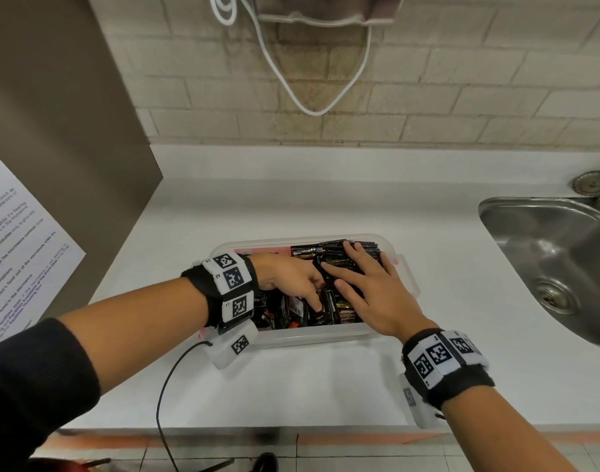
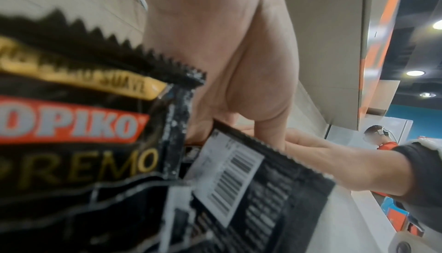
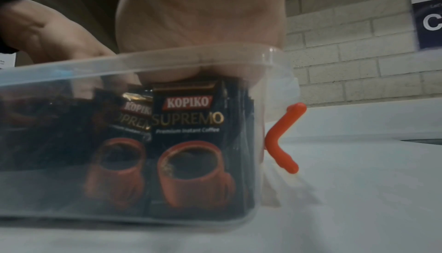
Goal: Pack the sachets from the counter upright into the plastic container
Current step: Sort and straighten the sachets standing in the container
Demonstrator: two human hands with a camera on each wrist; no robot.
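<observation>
A clear plastic container stands on the white counter, packed with black Kopiko sachets on end. My left hand reaches into its left half, fingers pointing down among the sachets, tips hidden behind a barcode-backed sachet. A sachet showing its front stands close to the left wrist camera. My right hand lies flat, fingers spread, on the sachet tops in the right half. Through the container wall the right wrist view shows upright sachets under my right palm.
A steel sink is sunk into the counter on the right. A brown panel and a printed sheet flank the left. A white cable hangs on the brick wall. An orange latch sticks out from the container's right end.
</observation>
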